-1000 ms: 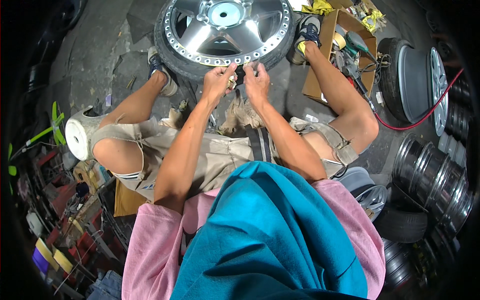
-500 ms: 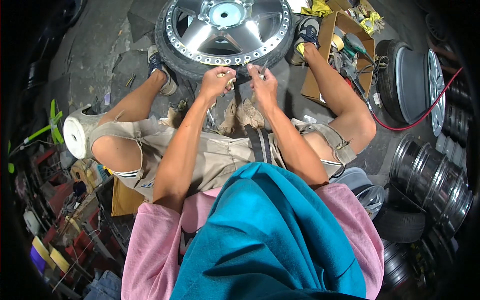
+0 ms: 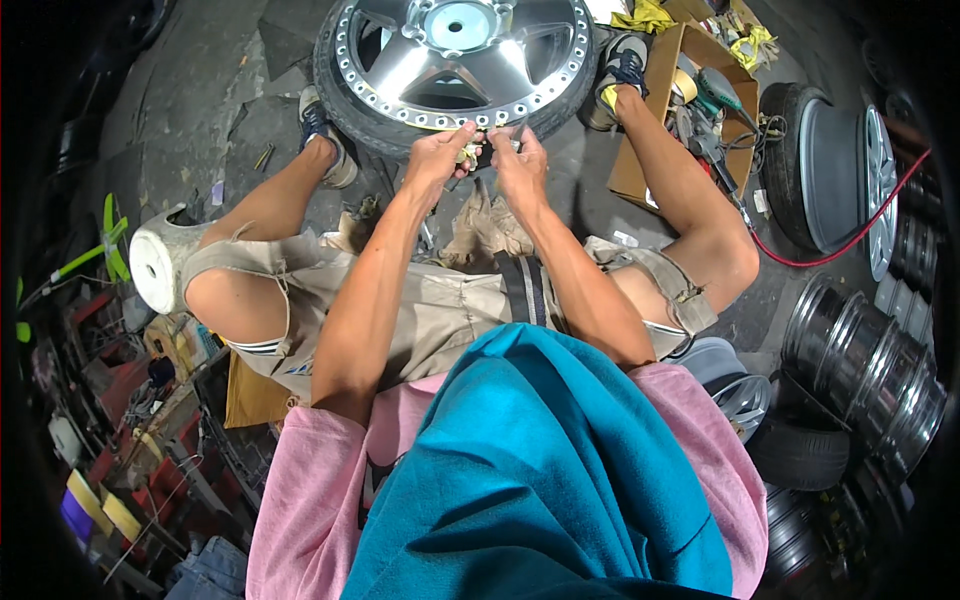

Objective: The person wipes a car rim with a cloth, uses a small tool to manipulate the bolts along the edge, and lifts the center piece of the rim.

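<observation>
A polished five-spoke wheel [image 3: 402, 76] with a row of holes round its rim lies flat in front of me, inside a black tyre [image 3: 350, 122]. My left hand [image 3: 436, 164] is closed at the near rim, its fingers round crumpled pale-yellow tape [image 3: 467, 153]. Close beside it, my right hand [image 3: 521, 172] pinches a thin grey blade [image 3: 518, 132], whose handle is hidden by the fingers. A narrow yellow strip shows along the rim near my left fingertips. Whether the fingertips touch the rim I cannot tell.
A cardboard box [image 3: 640, 160] of tools and tape rolls stands right of the wheel. Further right are another wheel with a tyre [image 3: 830, 170], a red hose [image 3: 800, 263] and stacked rims [image 3: 860, 370]. Brown gloves [image 3: 480, 228] lie between my legs. Clutter fills the lower left.
My right hand has moved slightly left, closer to my left hand. The blade has tilted and sits nearer the rim. The whole view has shifted a little.
</observation>
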`<action>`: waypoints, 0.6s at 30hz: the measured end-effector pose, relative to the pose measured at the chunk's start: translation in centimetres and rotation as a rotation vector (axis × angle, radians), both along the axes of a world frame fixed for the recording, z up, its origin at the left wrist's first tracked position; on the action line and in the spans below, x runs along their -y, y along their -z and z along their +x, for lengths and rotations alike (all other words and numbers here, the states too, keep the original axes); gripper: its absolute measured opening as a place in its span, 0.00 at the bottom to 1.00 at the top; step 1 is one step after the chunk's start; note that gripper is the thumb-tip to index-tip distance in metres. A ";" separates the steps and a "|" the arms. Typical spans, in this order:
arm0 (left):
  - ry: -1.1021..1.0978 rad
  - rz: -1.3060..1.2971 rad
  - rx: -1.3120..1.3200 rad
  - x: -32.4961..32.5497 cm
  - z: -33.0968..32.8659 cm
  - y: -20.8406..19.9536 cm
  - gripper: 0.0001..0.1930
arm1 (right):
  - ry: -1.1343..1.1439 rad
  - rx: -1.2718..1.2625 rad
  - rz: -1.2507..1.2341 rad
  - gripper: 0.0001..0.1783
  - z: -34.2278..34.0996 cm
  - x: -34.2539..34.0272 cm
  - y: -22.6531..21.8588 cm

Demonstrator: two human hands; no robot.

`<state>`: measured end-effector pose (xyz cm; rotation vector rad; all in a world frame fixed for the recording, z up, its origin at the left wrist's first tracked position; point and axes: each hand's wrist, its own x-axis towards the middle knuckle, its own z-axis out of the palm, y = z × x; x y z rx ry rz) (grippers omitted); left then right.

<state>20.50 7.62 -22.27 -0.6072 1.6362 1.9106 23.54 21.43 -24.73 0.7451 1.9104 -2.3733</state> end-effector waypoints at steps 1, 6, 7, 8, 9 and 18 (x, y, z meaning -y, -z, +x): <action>-0.004 -0.013 0.001 0.0 0.0 0.0 0.21 | -0.020 -0.002 -0.003 0.08 0.3 0.4 -0.5; 0.007 -0.028 -0.005 0.0 -0.1 0.3 0.21 | -0.053 -0.008 -0.184 0.05 1.8 0.7 -1.4; 0.039 -0.021 0.002 0.2 -0.1 0.4 0.20 | -0.087 -0.008 -0.146 0.05 2.1 0.6 -1.6; 0.071 -0.013 0.009 0.2 -0.1 0.2 0.20 | -0.120 -0.008 -0.108 0.04 2.3 0.6 -1.9; 0.071 -0.010 0.011 0.0 -0.2 0.1 0.20 | -0.121 -0.006 -0.105 0.04 2.6 0.5 -2.3; 0.356 -0.216 -0.018 1.1 -1.0 0.6 0.16 | 0.026 0.175 0.016 0.12 3.0 -2.4 -3.4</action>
